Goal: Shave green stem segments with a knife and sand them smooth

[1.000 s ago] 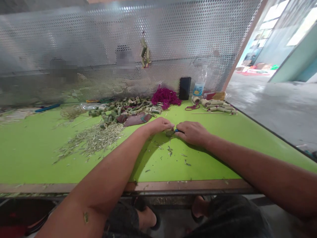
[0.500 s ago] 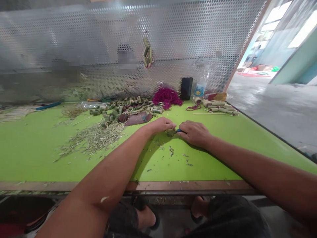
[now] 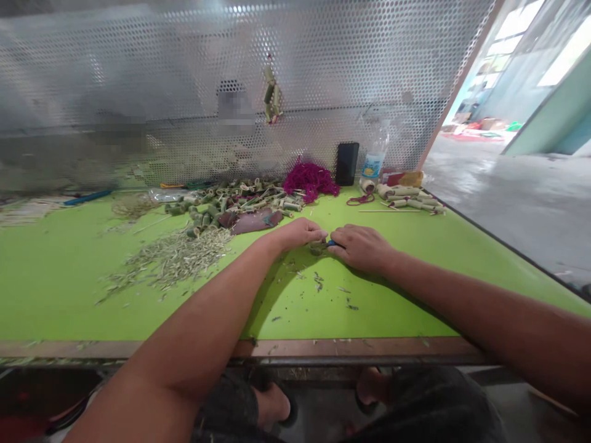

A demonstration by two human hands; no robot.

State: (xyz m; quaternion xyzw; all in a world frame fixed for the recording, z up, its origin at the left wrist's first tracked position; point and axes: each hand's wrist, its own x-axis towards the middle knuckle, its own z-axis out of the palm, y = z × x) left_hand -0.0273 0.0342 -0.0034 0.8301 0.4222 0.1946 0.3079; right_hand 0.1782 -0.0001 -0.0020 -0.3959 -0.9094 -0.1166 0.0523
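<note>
- Little change over the last second: both hands keep their spot on the bench [image 3: 392, 314]; a chip on the left forearm [image 3: 203, 314] is gone. Reads as same piece, same grip.
- Left hand [image 3: 302, 232] pinches green piece [image 3: 317, 249], mid-depth between front and back edges.
- Right hand [image 3: 362, 246] is curled round blue tool [image 3: 332, 243], which points toward the left edge, roughly parallel to the front edge.
- Green piece's long axis: can't tell, mostly covered.
</note>
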